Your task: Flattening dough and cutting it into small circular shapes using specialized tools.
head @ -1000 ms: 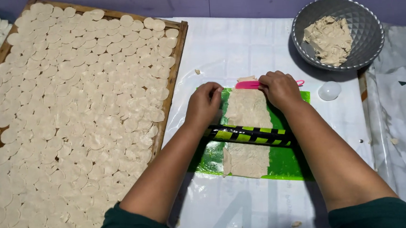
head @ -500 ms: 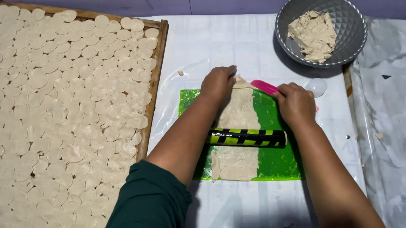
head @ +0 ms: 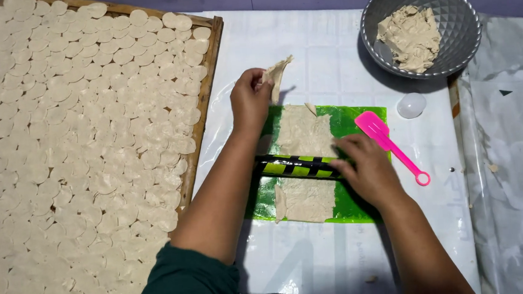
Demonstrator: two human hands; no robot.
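Left hand (head: pixel 249 99) pinching a torn dough scrap (head: pixel 277 75) above the green mat (head: pixel 357 117); right hand (head: pixel 367 167) pressed flat on the striped roller (head: pixel 296 166) across the dough sheet (head: pixel 300 132).

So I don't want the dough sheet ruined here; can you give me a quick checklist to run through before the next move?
1. Left hand has a firm pinch on the torn strip of beige dough: ok, the strip is lifted off the sheet.
2. Right hand steadies the black-and-green striped rolling pin: ok, the fingers rest on its right end.
3. Flat beige dough sheet lies within the green plastic mat: ok.
4. Pink plastic spatula is off the dough: ok, it lies beside it at the mat's right edge.
5. Grey metal bowl has spare dough: ok.
6. Dough sticking to the pin: cannot tell.
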